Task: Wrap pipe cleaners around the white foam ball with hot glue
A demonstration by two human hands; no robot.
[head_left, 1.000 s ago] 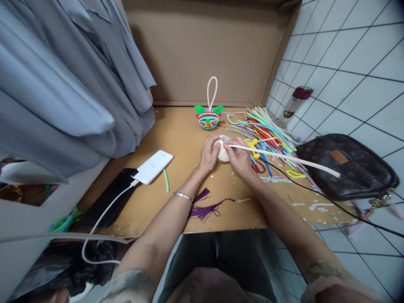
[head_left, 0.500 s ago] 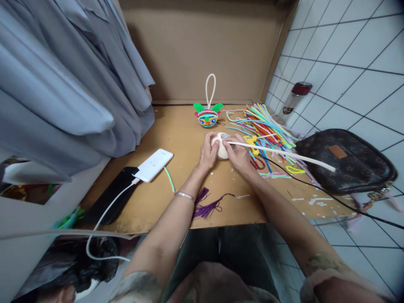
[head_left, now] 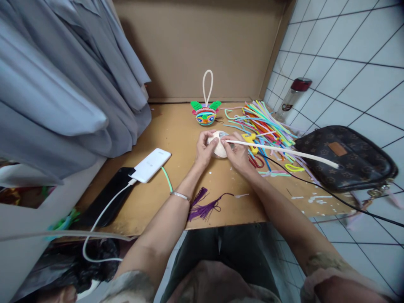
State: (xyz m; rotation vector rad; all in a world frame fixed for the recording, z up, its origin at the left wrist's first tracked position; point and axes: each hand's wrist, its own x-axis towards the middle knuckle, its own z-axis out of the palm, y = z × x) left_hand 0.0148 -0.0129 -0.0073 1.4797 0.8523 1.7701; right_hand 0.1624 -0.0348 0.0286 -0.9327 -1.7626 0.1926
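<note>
Fingers of the left hand (head_left: 205, 149) are clamped on a pale ball (head_left: 220, 152), held above the table (head_left: 151, 210). Fingers of the right hand (head_left: 236, 153) pinch a white strip (head_left: 280, 149) against it; the exact contact appears partly hidden. A yellow glue gun (head_left: 251, 143) lies just beside the right hand.

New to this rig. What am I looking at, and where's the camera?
There is no robot: these are a person's bare hands. Every picture comes from one camera worn on the head, looking forward and down.

The left hand holds a pale ball. The right hand pinches a long cream strip against it.

On the table lie a colourful ornament with green ears, purple tassels, a white device with a cable, a pile of coloured strips, and a yellow tool, probably a glue gun.
</note>
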